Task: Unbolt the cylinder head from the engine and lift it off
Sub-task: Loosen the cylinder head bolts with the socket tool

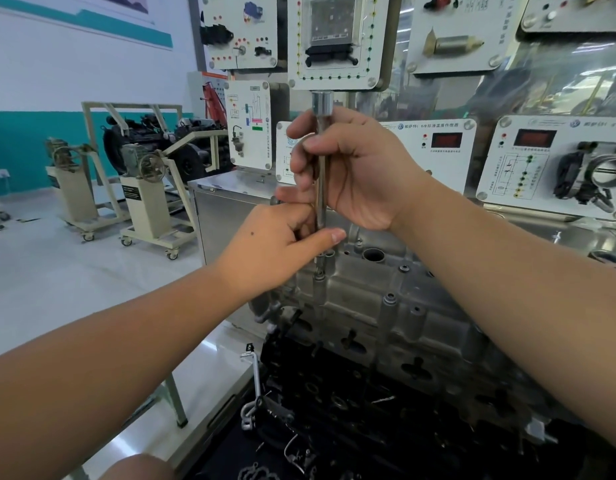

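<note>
The cylinder head (pixel 376 306) sits directly below both hands, a grey cast metal piece on top of the darker engine (pixel 351 403), and it looks still seated there. A long steel extension bar (pixel 321 174) stands upright over the far left corner of the head, with a socket end (pixel 322 102) at its top, above the fingers. The right hand (pixel 348 168) is wrapped around the upper part of the bar, fingers curled in front and thumb across. The left hand (pixel 282 247) is just under it and pinches the lower part of the bar, its thumb stretched to the right; the two hands touch each other. Where the bar's lower end goes I cannot tell for sure, because the left hand covers it, but it points into the bolt holes at that corner.

Behind the hands stands a wall of white training panels (pixel 334 39) with sensors and red displays. To the left of the left arm, well apart, some engine stands (pixel 150 202) on wheels rest on the pale floor. Under the left forearm, near the engine's edge, lies a small metal linkage (pixel 254 386).
</note>
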The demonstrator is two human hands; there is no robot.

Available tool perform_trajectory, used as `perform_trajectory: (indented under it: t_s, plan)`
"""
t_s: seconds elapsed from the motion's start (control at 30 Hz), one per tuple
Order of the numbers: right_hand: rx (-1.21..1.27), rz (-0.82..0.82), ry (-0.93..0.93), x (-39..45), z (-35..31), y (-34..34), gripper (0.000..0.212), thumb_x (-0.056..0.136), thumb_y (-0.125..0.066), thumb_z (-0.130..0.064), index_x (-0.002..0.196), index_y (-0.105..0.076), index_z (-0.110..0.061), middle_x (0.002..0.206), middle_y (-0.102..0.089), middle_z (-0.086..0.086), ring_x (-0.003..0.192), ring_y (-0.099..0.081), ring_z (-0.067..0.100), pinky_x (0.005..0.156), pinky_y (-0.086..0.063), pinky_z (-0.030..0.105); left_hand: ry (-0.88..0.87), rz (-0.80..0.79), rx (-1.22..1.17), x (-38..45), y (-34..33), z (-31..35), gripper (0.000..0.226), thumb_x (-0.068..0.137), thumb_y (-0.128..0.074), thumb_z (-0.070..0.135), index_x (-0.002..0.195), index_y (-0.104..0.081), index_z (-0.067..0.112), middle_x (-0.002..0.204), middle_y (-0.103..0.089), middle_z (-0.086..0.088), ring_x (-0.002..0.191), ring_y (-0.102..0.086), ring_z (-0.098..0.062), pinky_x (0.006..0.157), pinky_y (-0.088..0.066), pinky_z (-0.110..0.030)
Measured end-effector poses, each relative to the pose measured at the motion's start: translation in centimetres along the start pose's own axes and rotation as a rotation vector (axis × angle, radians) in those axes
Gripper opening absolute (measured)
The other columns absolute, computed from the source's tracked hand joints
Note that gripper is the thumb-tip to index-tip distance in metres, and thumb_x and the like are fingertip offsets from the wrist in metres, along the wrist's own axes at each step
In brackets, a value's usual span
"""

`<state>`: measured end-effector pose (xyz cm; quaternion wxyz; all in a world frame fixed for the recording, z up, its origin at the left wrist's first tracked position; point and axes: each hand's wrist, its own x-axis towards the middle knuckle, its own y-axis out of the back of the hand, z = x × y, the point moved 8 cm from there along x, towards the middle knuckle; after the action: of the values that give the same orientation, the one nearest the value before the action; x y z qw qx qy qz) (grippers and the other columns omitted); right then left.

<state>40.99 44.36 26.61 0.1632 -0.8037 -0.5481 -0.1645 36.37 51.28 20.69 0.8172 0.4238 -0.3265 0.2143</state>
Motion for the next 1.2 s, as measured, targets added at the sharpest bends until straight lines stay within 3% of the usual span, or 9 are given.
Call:
perform_trajectory:
  t_s: [0.27, 0.4, 0.5, 0.57, 0.67, 0.77, 0.9, 1.07, 1.2]
  plan:
    - [-0.211, -0.09, -0.034, -0.2, -0.1, -0.1, 0.024, 0.089, -0.054, -0.001, 0.106, -0.068, -0.009, 0.083, -0.069, 0.017, 0.065, -0.067, 0.023, 0.077, -0.056, 0.046, 0.008, 0.06, -0.027, -0.7, -0.6, -0.3, 0.042, 0.09, -0.073, 0.037, 0.059, -0.046, 0.026, 0.051, -0.051, 0.008, 0.052, -0.052, -0.002, 0.052, -0.035, -0.011]
    - [-0.703, 0.036, 0.149, -0.7, -1.5, 0.4, 0.017, 0.094, -0.068, -0.011, 0.105, -0.074, -0.023, 0.084, -0.073, 0.0, 0.072, -0.063, 0.005, 0.073, -0.058, 0.029, 0.017, 0.095, -0.069, -1.1, -0.8, -0.6, 0.037, 0.092, -0.068, 0.041, 0.065, -0.05, 0.022, 0.05, -0.048, 0.012, 0.052, -0.052, -0.002, 0.052, -0.036, -0.011]
    - [-0.903, 0.184, 0.242, -1.3, -2.6, 1.5, 0.019, 0.086, -0.079, -0.017, 0.103, -0.076, -0.011, 0.073, -0.067, 0.013, 0.067, -0.061, 0.014, 0.074, -0.061, 0.052, 0.033, 0.117, -0.085, -0.9, -1.2, -0.7, 0.039, 0.09, -0.061, 0.05, 0.067, -0.051, 0.02, 0.053, -0.05, 0.013, 0.054, -0.051, -0.005, 0.052, -0.036, -0.012]
    - [-0.923, 0.221, 0.256, -1.7, -2.8, 1.9, 0.025, 0.082, -0.08, -0.02, 0.103, -0.075, -0.008, 0.07, -0.063, 0.012, 0.064, -0.064, 0.021, 0.069, -0.059, 0.058, 0.04, 0.122, -0.082, -1.0, -1.5, -0.8, 0.046, 0.089, -0.055, 0.056, 0.071, -0.052, 0.013, 0.054, -0.046, 0.011, 0.054, -0.049, -0.007, 0.052, -0.034, -0.013]
    - [-0.965, 0.216, 0.278, -2.2, -2.8, 1.6, 0.027, 0.087, -0.074, -0.021, 0.108, -0.072, -0.005, 0.076, -0.066, 0.017, 0.074, -0.072, 0.034, 0.071, -0.058, 0.06, 0.019, 0.081, -0.149, -1.5, -1.9, -1.0, 0.031, 0.095, -0.046, 0.053, 0.072, -0.049, 0.032, 0.059, -0.047, 0.012, 0.058, -0.049, -0.005, 0.055, -0.037, -0.013]
    - [-0.979, 0.17, 0.242, -2.2, -2.0, 1.1, 0.02, 0.097, -0.065, -0.014, 0.116, -0.066, -0.008, 0.079, -0.073, 0.01, 0.079, -0.076, 0.011, 0.076, -0.061, 0.05, 0.047, 0.043, -0.27, -1.9, -2.1, -2.0, 0.025, 0.095, -0.046, 0.051, 0.08, -0.056, 0.034, 0.067, -0.052, 0.004, 0.062, -0.049, -0.003, 0.058, -0.039, -0.014]
    - [-0.912, 0.172, 0.207, -2.1, -1.3, 1.3, 0.051, 0.098, -0.065, -0.015, 0.145, -0.048, -0.011, 0.094, -0.078, 0.002, 0.085, -0.075, 0.006, 0.085, -0.061, 0.034, 0.082, 0.041, -0.313, -1.8, -2.0, -2.6, 0.027, 0.089, -0.055, 0.051, 0.081, -0.057, 0.025, 0.067, -0.049, -0.004, 0.061, -0.046, -0.005, 0.057, -0.039, -0.015]
    - [-0.997, 0.24, 0.241, -2.2, -1.3, 1.5, 0.028, 0.089, -0.075, -0.017, 0.117, -0.072, -0.019, 0.079, -0.068, 0.011, 0.077, -0.07, 0.032, 0.077, -0.059, 0.053, 0.102, 0.051, -0.394, -1.5, -2.1, -2.5, 0.028, 0.086, -0.064, 0.046, 0.073, -0.051, 0.025, 0.064, -0.045, 0.009, 0.059, -0.041, -0.004, 0.056, -0.035, -0.015]
    - [-0.847, 0.163, 0.158, -2.0, -0.3, 1.4, 0.032, 0.096, -0.064, -0.008, 0.127, -0.066, -0.019, 0.08, -0.075, 0.004, 0.083, -0.076, 0.021, 0.078, -0.062, 0.051, 0.151, -0.029, -0.515, -1.1, -2.6, -2.7, 0.024, 0.087, -0.062, 0.044, 0.085, -0.063, 0.02, 0.075, -0.051, -0.001, 0.067, -0.046, -0.008, 0.063, -0.04, -0.022]
